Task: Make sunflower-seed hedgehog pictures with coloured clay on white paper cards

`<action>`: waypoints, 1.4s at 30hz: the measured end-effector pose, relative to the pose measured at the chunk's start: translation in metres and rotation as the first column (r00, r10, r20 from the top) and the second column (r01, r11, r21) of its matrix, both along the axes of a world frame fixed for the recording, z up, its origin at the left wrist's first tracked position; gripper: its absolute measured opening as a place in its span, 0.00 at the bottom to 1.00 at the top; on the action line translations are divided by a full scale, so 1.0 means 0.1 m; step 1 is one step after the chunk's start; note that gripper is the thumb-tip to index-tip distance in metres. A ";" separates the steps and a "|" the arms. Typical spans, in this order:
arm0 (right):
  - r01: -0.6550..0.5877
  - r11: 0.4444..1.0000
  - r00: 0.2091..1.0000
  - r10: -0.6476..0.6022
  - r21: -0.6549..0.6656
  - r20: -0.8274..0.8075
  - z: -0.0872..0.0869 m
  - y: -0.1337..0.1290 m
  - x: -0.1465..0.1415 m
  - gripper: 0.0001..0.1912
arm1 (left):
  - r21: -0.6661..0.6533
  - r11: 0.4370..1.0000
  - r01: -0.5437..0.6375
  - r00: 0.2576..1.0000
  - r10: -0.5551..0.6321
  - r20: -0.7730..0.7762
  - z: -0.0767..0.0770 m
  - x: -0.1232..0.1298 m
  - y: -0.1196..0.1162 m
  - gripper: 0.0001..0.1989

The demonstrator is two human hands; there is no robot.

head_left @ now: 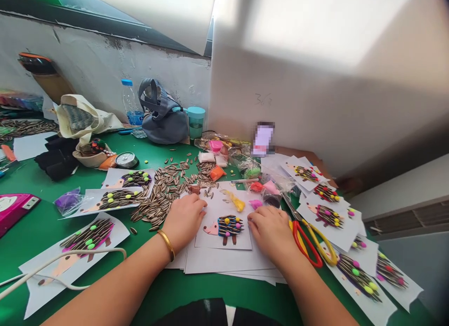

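A white card with a seed-and-clay hedgehog (230,226) lies between my hands on a stack of white paper (217,263). The hedgehog has a pink face, dark blue body, striped seed spines, yellow and pink balls and brown feet. My left hand (185,218), with a gold bangle at the wrist, is closed at the card's left edge; brown clay (193,189) sits just beyond it. At the right edge my right hand (271,228) is closed with bent fingers, near pink clay (255,204). Yellow clay (237,203) lies above the hedgehog. The fingertips are partly hidden.
Sunflower seeds (159,195) are heaped left of the paper. Red and yellow scissors (305,237) lie by my right forearm. Finished hedgehog cards (326,213) overlap at right; others (87,242) lie left, crossed by a white cable (101,251). A phone (264,140) leans against the back board.
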State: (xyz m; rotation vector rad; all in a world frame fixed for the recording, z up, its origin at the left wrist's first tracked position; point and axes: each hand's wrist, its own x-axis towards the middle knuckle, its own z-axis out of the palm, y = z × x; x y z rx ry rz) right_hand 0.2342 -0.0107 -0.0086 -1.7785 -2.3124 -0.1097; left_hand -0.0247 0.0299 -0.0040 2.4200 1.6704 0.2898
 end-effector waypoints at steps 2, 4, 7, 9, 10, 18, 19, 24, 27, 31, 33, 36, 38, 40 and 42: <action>0.013 1.000 1.000 -0.013 0.016 0.001 -0.01 0.00 -0.02 0.05 | 0.013 1.000 -0.003 0.999 0.004 -0.036 -0.01 0.01 -0.01 0.10; 0.022 0.999 1.000 -0.022 0.029 -0.010 -0.01 0.00 -0.05 0.05 | 0.026 1.000 0.000 0.998 0.002 -0.064 -0.02 0.01 -0.02 0.09; 0.030 0.999 0.999 -0.029 0.043 -0.038 -0.02 0.00 -0.08 0.04 | 0.046 0.999 0.007 0.997 -0.003 -0.082 -0.04 0.02 -0.02 0.09; 0.036 0.998 0.998 -0.033 0.049 -0.056 -0.04 0.00 -0.10 0.04 | 0.061 0.998 0.013 0.997 -0.008 -0.076 -0.05 0.02 -0.03 0.08; 0.038 0.998 0.997 -0.034 0.051 -0.064 -0.05 0.00 -0.11 0.04 | 0.067 0.998 0.014 0.997 -0.010 -0.073 -0.06 0.02 -0.03 0.08; 0.032 0.998 0.991 -0.025 0.051 -0.130 -0.12 -0.02 -0.19 0.06 | 0.091 0.995 0.032 0.998 -0.028 -0.053 -0.04 0.00 -0.03 0.05; 0.031 0.998 0.991 -0.024 0.056 -0.129 -0.12 -0.02 -0.20 0.06 | 0.092 0.995 0.033 0.998 -0.029 -0.048 -0.04 0.00 -0.04 0.06; 0.005 0.995 0.995 0.004 0.096 -0.095 -0.08 -0.01 -0.25 0.06 | 0.104 0.993 0.050 0.997 -0.044 -0.058 -0.02 0.00 -0.06 0.06; -0.004 1.000 0.994 0.007 0.022 -0.105 -0.01 -0.01 -0.26 0.06 | 0.101 0.993 0.059 0.996 -0.052 -0.073 -0.01 -0.01 -0.07 0.05; 0.070 0.970 0.969 -0.122 -0.235 -0.217 0.08 0.01 -0.26 0.06 | 0.073 0.994 0.081 0.994 -0.076 -0.074 0.04 -0.03 -0.06 0.05; 0.061 0.943 0.927 -0.174 -0.326 -0.331 0.09 0.02 -0.25 0.06 | 0.040 0.995 0.088 0.994 -0.086 -0.068 0.08 -0.04 -0.06 0.04; 0.019 0.886 0.818 -0.281 -0.463 -0.503 0.07 0.05 -0.23 0.12 | -0.003 0.997 0.072 0.997 -0.072 -0.040 0.21 -0.06 -0.06 0.05; -0.011 0.832 0.723 -0.377 -0.554 -0.579 0.04 0.05 -0.23 0.15 | -0.008 0.998 0.055 0.998 -0.055 0.007 0.31 -0.07 -0.07 0.06; -0.066 0.801 0.619 -0.434 -0.594 -0.654 0.03 0.02 -0.23 0.12 | 0.001 0.999 0.047 0.995 -0.047 0.083 0.40 -0.11 -0.10 0.07; -0.138 0.786 0.488 -0.476 -0.603 -0.732 0.01 -0.03 -0.22 0.07 | -0.002 0.999 0.044 0.982 -0.043 0.185 0.43 -0.16 -0.11 0.08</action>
